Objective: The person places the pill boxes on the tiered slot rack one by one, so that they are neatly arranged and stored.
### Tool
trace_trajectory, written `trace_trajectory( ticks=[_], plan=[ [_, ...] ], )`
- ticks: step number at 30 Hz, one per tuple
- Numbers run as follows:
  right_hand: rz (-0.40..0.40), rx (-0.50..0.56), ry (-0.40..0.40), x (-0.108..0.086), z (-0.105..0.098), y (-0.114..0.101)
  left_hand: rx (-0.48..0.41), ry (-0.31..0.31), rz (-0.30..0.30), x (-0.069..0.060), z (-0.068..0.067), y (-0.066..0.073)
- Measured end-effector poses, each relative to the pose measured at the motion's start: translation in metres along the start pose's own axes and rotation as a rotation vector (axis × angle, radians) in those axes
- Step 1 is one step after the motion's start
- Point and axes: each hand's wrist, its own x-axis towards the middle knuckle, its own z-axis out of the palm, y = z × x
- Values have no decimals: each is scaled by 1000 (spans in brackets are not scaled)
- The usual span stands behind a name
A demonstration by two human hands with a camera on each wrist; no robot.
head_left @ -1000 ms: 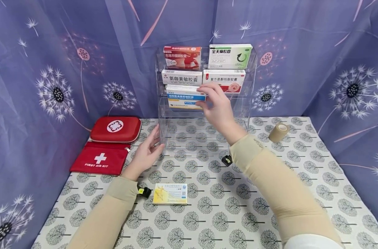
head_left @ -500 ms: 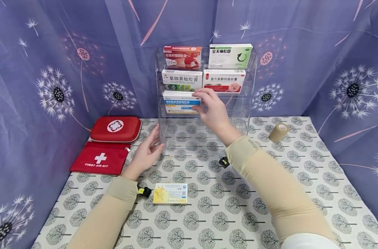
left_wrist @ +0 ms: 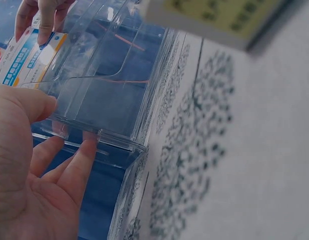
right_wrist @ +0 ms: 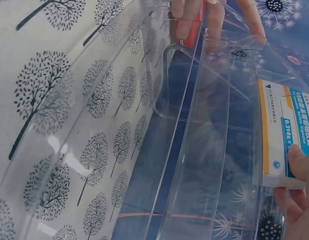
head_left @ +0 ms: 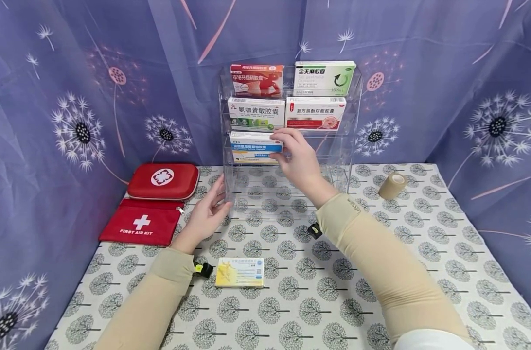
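My right hand (head_left: 301, 158) pinches the right end of a blue, white and yellow medicine box (head_left: 252, 147), thumb in front and fingers at its top edge. This box sits at the left of the third tier of a clear acrylic display rack (head_left: 287, 189); its printed face also shows in the right wrist view. At the rack's lower left corner, my left hand (head_left: 207, 211) holds the side, thumb toward the front and fingertips on the side wall (left_wrist: 89, 135). A yellow and white medicine box (head_left: 239, 272) lies flat on the table, near the left wrist.
Upper tiers hold a red box (head_left: 256, 81), a green and white box (head_left: 324, 78), and two white boxes. A red hard case (head_left: 162, 182) and red first aid pouch (head_left: 139, 223) lie left. A tan bandage roll (head_left: 393, 186) stands right. Patterned curtains surround the table.
My right hand has moved down and slightly left with the blue and white box, lowering it into the third tier. My left hand has stayed at the rack's side.
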Motion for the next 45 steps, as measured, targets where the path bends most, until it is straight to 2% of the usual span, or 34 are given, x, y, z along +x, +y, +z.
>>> trace_trajectory(
  ticks=[14, 21, 27, 32, 36, 45],
  plan=[
    [-33, 15, 25, -4, 3, 1, 1, -8, -13, 0, 1, -1],
    [-14, -1, 33, -8, 1, -4, -9, -6, -22, 0, 1, -1],
    [-21, -13, 96, -10, -3, -8, -2, -7, -21, 0, 1, -1],
    [-37, 16, 133, -15, -6, -14, 12, -5, -15, 0, 1, -2],
    [-39, 38, 112, -25, -7, -22, 16, 0, -6, 0, 0, -3],
    [-88, 130, -13, -58, -2, -40, 12, -3, -12, 0, 0, -3]
  ],
)
